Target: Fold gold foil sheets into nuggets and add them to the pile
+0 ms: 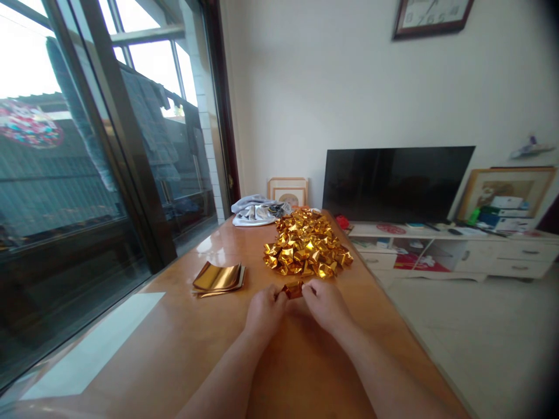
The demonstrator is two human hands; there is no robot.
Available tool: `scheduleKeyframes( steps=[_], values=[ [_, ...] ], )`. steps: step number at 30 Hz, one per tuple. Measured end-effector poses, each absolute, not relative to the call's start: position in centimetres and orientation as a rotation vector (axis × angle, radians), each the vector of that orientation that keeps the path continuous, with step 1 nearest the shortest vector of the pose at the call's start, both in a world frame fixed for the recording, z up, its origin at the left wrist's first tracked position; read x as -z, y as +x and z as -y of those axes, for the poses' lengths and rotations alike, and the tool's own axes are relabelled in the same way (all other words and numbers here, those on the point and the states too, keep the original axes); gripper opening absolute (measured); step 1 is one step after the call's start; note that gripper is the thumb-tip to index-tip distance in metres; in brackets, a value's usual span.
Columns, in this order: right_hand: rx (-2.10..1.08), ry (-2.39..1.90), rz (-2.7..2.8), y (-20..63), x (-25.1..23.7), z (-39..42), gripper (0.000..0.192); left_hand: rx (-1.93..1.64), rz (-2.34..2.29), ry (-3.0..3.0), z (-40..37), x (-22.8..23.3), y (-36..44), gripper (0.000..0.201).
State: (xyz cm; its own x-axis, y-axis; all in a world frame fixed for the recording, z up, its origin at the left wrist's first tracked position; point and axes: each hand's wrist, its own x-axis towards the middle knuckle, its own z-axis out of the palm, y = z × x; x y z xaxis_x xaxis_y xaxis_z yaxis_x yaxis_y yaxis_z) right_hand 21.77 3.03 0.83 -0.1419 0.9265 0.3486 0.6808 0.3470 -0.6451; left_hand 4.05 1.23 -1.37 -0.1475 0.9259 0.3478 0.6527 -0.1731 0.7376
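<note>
A piece of gold foil paper (293,289), partly folded into a short roll-like shape, is held between my two hands just above the table. My left hand (265,307) pinches its left end, and my right hand (325,302) pinches the right end. The fingertips hide both ends of the piece. Right beyond my hands lies a large heap of folded gold foil pieces (305,244). To the left of my left hand rests a stack of flat gold foil sheets (218,276), slightly curled at the edges.
The wooden table (209,349) stretches away from me. A white sheet (100,343) lies along its left side. Grey cloth (255,210) is bundled at the far end. Beyond stand a television (397,183) and a white cabinet (476,256); a glass door (131,174) is at left.
</note>
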Motion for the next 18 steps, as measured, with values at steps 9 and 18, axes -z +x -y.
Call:
scheduleKeyframes(
  steps=[9, 18],
  values=[
    [-0.55, -1.461, 1.754, 22.4, 0.1, -4.6, 0.042, -1.276, -1.76, 1.524, -1.9, 1.1, 3.0, 0.029],
    [-0.604, -1.482, 1.805, 21.7, 1.5, -5.3, 0.037, -1.395, -1.528, 1.144, -1.9, 0.5, 1.8, 0.028]
  ],
)
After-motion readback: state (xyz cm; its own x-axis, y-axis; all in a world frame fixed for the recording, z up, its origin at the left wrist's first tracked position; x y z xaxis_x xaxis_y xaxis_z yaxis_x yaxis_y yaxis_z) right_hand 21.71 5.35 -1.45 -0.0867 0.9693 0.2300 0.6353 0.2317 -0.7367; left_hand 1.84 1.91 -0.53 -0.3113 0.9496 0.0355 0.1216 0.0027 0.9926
